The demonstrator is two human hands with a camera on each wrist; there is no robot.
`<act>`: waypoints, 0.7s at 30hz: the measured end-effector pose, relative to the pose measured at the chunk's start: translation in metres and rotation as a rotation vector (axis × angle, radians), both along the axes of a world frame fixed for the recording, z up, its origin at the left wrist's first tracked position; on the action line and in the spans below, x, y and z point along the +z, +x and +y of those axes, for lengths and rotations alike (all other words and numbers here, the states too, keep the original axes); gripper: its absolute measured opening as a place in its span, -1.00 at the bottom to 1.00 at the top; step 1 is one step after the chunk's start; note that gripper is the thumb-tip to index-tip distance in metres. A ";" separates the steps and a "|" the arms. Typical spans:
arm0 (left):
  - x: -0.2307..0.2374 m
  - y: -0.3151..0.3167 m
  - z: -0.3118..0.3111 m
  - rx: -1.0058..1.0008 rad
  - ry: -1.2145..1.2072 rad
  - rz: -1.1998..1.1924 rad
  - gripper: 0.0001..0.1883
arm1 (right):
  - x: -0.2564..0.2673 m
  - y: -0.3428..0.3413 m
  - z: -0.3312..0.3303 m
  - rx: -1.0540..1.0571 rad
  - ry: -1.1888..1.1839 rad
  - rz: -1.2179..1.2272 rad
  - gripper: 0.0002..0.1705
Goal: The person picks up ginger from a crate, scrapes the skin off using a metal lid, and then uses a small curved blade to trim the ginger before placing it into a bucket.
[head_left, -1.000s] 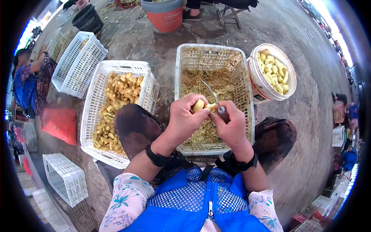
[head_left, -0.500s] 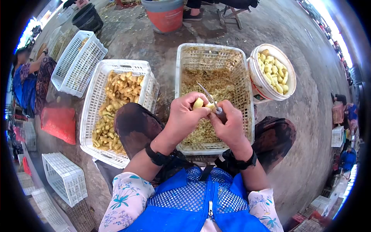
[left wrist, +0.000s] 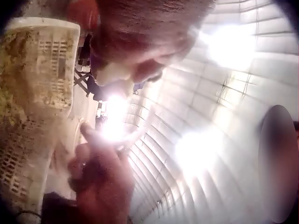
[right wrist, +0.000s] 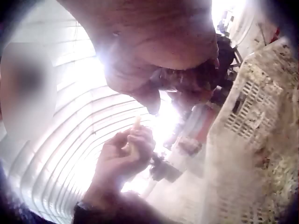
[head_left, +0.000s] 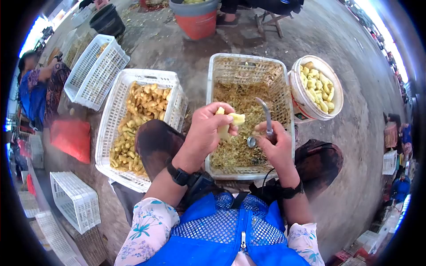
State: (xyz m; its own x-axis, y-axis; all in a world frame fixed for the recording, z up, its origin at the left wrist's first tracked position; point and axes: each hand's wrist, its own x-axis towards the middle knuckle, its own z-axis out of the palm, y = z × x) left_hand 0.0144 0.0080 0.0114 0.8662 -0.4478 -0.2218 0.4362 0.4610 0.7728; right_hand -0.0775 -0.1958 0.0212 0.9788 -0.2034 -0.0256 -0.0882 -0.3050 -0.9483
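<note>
My left hand point(head_left: 206, 128) holds a peeled piece of ginger point(head_left: 238, 118) between thumb and fingers, pale yellow and knobbly. A hand's width to the right, my right hand point(head_left: 278, 144) grips a knife with a curved blade point(head_left: 266, 110); the blade points up and away, and the round butt of its handle shows below the fingers. Both hands are above a white crate point(head_left: 210, 93) with peelings in its bottom. In the left wrist view the ginger point(left wrist: 111, 74) hangs below the left fingers, and the right hand point(left wrist: 105, 179) is blurred by glare.
On the left, a white crate point(head_left: 106, 128) holds unpeeled ginger point(head_left: 148, 99). A white bucket point(head_left: 306, 111) of peeled ginger stands right of the peelings crate. More crates point(head_left: 76, 201), a red sack point(head_left: 71, 139) and a seated person point(head_left: 37, 88) are further left. A red-grey bucket point(head_left: 195, 22) stands ahead.
The hands were together with the blade at the ginger; now they are apart. The right hand has moved right and down with the knife, and the left has turned the ginger outward.
</note>
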 end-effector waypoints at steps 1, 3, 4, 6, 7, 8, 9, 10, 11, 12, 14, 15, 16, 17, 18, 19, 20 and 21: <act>0.001 -0.001 0.000 0.000 0.033 -0.014 -0.84 | -0.004 0.001 -0.004 -0.007 -0.027 0.008 -0.83; -0.002 -0.001 -0.004 -0.011 0.013 0.010 -0.84 | -0.008 -0.001 -0.021 -0.018 -0.076 0.018 -0.78; 0.000 -0.001 -0.007 0.002 0.063 0.003 -0.83 | -0.009 -0.002 -0.024 -0.035 0.020 0.002 -0.83; -0.007 0.001 -0.011 -0.012 0.114 0.015 -0.83 | -0.004 -0.003 -0.029 -0.047 0.220 -0.033 -0.90; -0.017 0.005 -0.013 -0.034 0.117 0.038 -0.83 | 0.003 -0.003 -0.032 -0.037 0.323 -0.050 -0.91; -0.024 0.007 -0.017 -0.045 0.170 0.073 -0.83 | 0.013 -0.005 -0.036 -0.036 0.415 -0.051 -0.89; -0.029 0.009 -0.022 -0.052 0.227 0.110 -0.84 | 0.017 -0.009 -0.041 -0.028 0.481 -0.056 -0.89; -0.030 0.011 -0.032 -0.067 0.246 0.132 -0.84 | 0.019 -0.014 -0.048 -0.018 0.540 -0.062 -0.89; -0.028 0.017 -0.045 -0.101 0.266 0.111 -0.85 | 0.021 -0.020 -0.054 -0.007 0.600 -0.069 -0.89; -0.025 0.021 -0.059 -0.134 0.288 0.092 -0.86 | 0.025 -0.026 -0.058 -0.016 0.626 -0.079 -0.91; -0.011 0.031 -0.095 -0.204 0.339 0.041 -0.87 | 0.024 -0.039 -0.068 -0.029 0.644 -0.059 -0.89; 0.000 0.038 -0.121 -0.215 0.356 0.008 -0.86 | 0.025 -0.045 -0.073 -0.031 0.672 -0.039 -0.87; 0.008 0.048 -0.148 -0.258 0.333 -0.041 -0.86 | 0.025 -0.050 -0.078 -0.030 0.657 -0.086 -0.86; 0.015 0.059 -0.175 -0.299 0.309 -0.092 -0.86 | 0.022 -0.055 -0.083 -0.022 0.673 -0.092 -0.84; 0.021 0.071 -0.204 -0.326 0.262 -0.119 -0.86 | 0.025 -0.059 -0.089 -0.029 0.694 -0.087 -0.84; 0.025 0.084 -0.232 -0.352 0.215 -0.144 -0.87 | 0.027 -0.063 -0.094 -0.033 0.716 -0.079 -0.84; 0.030 0.099 -0.260 -0.372 0.207 -0.217 -0.83 | 0.025 -0.066 -0.099 -0.039 0.736 -0.083 -0.83; 0.033 0.115 -0.287 -0.391 0.196 -0.288 -0.80 | 0.024 -0.068 -0.103 -0.050 0.753 -0.083 -0.82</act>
State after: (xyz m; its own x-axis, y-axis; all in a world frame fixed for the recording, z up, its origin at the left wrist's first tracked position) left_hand 0.1294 -0.2785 0.0446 0.6807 -0.7241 -0.1114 0.3039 0.1408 0.9422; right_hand -0.1451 -0.2989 0.0451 0.9735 -0.2046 -0.1018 -0.0041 0.4298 -0.9029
